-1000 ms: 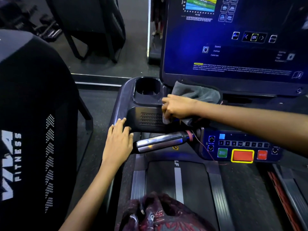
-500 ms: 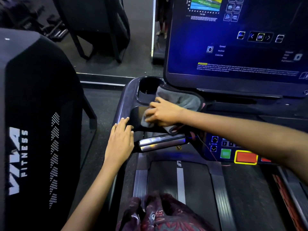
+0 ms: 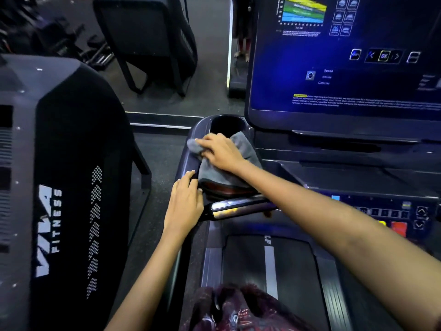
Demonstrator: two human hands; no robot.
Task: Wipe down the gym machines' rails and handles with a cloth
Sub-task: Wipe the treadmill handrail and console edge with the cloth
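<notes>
A: What's nearest?

B: A patch of dark red patterned clothing at the bottom edge, above the belt of one treadmill. The belt has one pale stripe running along it.

A: How many hands?

B: Two, both bare-armed. The left hand lies flat, fingers straight, on the treadmill's left side rail, just beside the near end of one chrome handle. That grip is wide and holds nothing.

A: And the right?

B: The right hand reaches across the console, its forearm crossing over the far end of the handle. Its fingers are bent down onto one grey cloth, pressing it to the rail's upper corner; a fold sticks out past the fingertips to the left. So the cloth sits under that grip, bunched beneath palm and fingers, and the rest drapes toward the handle. Whether the thumb pinches it I cannot tell.

A: How near are the two hands?

B: Near, not touching; the left fingertips reach the cloth's lower edge.

A: Beyond that?

B: One cup holder just behind the cloth, one button panel to the right, partly hidden by the arm, then one big blue screen. One dark machine marked "FITNESS" stands at the left.
</notes>
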